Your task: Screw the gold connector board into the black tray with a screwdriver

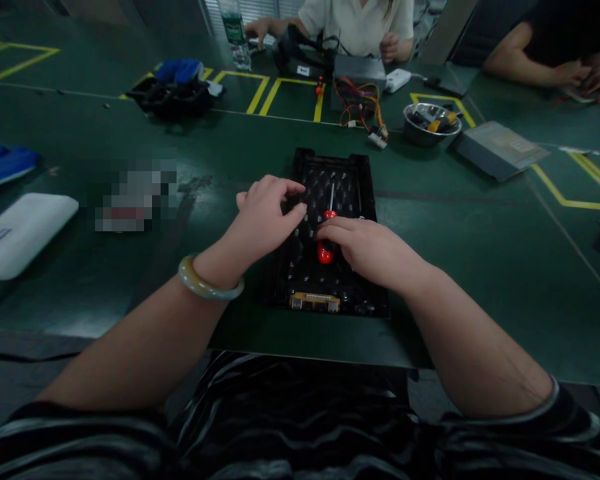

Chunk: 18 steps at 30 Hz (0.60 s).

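A black plastic panel (300, 257), shaped like a shallow tray with a raised rim, lies before me on the green table. Inside it is a screwdriver (326, 253) with a red and black handle, its metal shaft pointing away from me. The fingers of my right hand (380, 253) close over the middle of that handle and hide part of it. Over the panel's left edge, my left hand (263, 217) has its thumb and index finger apart, holding nothing. A small circuit board (315, 302) with connectors sits at the panel's near end.
Beyond the panel stand a metal bowl (425, 138) of tools, a grey flat box (500, 150) and a power supply (363, 65) with loose wires. To the left are a white case (25, 233) and a black tray (167, 100). Two people sit across the table.
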Tool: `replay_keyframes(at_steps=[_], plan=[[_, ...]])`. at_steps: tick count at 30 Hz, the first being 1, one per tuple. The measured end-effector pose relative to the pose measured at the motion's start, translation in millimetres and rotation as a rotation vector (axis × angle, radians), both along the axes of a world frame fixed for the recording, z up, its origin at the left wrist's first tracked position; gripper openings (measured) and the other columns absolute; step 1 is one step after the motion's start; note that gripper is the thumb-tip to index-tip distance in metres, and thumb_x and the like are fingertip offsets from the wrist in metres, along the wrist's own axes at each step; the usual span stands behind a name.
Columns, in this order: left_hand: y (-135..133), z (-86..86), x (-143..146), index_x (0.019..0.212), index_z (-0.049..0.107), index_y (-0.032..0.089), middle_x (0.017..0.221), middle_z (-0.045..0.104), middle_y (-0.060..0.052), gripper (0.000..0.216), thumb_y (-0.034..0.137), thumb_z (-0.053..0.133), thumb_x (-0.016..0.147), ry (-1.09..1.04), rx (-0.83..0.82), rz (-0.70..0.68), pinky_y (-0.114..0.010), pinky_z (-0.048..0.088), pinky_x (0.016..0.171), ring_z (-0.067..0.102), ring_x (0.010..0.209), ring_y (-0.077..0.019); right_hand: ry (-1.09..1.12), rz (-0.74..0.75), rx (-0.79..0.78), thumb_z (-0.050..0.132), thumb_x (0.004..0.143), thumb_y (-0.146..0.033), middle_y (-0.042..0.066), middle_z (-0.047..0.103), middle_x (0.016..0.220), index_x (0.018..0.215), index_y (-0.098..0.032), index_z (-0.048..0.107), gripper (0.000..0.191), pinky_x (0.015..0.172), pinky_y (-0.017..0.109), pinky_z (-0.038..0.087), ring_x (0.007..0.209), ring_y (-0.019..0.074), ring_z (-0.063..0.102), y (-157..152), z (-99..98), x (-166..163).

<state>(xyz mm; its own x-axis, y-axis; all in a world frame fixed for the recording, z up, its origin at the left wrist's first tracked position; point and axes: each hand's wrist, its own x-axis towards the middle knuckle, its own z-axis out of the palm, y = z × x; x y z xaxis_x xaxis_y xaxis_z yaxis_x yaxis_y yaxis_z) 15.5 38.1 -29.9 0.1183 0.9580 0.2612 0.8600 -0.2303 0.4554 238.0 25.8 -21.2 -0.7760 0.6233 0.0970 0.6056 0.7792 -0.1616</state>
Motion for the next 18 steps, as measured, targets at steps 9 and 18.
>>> replay_keyframes(at_steps=[9,18], plan=[[23,-27.7,-10,0.146,0.047,0.016,0.139,0.053,-0.014,0.06,0.038,0.058,0.092,-0.093,-0.154,0.034,-0.043,0.045,0.107,0.057,0.12,-0.0261,0.108,-0.712,0.126,0.053,0.094,-0.034,0.023,0.054,0.136,0.145,-0.008,0.041,0.059,0.097,0.049,0.051,0.115,0.0365,0.063,-3,6.4,4],[39,-33.1,-15,0.123,0.065,0.015,0.129,0.066,-0.013,0.063,0.062,0.028,0.102,-0.371,-0.16,0.006,-0.035,0.044,0.103,0.06,0.118,-0.0244,-0.123,-0.859,-0.215,0.032,0.1,-0.034,0.024,0.071,0.104,0.118,-0.007,0.052,0.038,0.082,0.044,0.052,0.096,0.0351,0.07,12,-5.6,11]])
